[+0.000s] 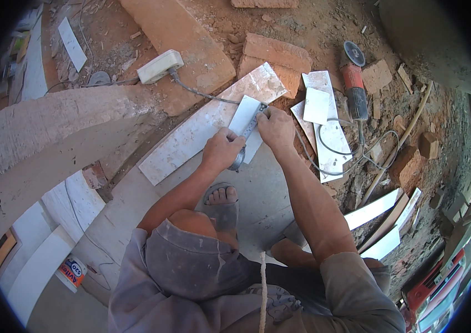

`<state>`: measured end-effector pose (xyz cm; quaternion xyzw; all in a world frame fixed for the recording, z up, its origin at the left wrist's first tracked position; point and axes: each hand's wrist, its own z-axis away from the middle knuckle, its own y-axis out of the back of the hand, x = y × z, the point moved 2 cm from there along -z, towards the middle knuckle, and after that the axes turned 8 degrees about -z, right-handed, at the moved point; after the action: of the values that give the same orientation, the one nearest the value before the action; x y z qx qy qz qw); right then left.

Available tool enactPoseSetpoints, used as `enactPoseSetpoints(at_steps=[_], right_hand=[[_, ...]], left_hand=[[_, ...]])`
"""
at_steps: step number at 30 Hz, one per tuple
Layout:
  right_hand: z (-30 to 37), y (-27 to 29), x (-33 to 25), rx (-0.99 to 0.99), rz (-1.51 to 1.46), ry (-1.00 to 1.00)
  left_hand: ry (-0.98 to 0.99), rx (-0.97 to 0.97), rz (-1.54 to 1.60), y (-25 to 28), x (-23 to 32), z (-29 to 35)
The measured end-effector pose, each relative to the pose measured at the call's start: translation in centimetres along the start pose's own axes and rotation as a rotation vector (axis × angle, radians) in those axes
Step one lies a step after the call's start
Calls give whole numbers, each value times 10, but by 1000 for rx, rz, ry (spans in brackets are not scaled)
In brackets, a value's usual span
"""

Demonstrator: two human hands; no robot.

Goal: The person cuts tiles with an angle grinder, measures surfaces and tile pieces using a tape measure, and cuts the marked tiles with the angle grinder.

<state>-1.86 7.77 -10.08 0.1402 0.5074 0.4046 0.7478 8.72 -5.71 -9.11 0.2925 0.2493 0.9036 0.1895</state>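
Note:
A tape measure (238, 159) is stretched across a small white tile strip (243, 115). My left hand (222, 150) is closed on the tape near its rounded case, which shows just below the fingers. The blade's far end is pinched in my right hand (276, 129), at the strip's upper right corner. Under the strip lies a long, dusty white board (191, 136), set at a slant. Another pale piece (253, 145) pokes out below the blade, between my hands. My fingers hide part of the blade.
A red and black angle grinder (353, 83) lies on the dirt at right, its cord looping beside white tile offcuts (324, 130). A white socket block (160, 66) rests on a brown slab (196, 55). Bricks (277, 53), a stick (407, 130) and more strips (374, 211) surround me.

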Motion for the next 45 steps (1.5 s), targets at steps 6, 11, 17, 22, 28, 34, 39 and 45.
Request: enactPoseSetpoints(at_steps=[6, 11, 17, 22, 28, 34, 39, 45], right_hand=[[2, -1, -1, 15, 17, -12], [-1, -1, 0, -4, 45, 0], [-2, -3, 1, -10, 26, -19], [-4, 1, 9, -32, -203, -15], [22, 10, 21, 170, -290, -83], [37, -12, 49, 5, -451, -226], [32, 3, 20, -138, -645, -162], [40, 27, 18, -118, -1151, -194]], left_hand=[[39, -26, -51, -4, -31, 18], [144, -92, -48, -12, -68, 26], [78, -86, 156, -17, -68, 29], [53, -120, 260, -12, -54, 23], [57, -102, 296, -15, -83, 23], [177, -195, 821, -14, -58, 25], [172, -274, 972, -5, -55, 29], [36, -267, 1002, 17, -10, 34]])
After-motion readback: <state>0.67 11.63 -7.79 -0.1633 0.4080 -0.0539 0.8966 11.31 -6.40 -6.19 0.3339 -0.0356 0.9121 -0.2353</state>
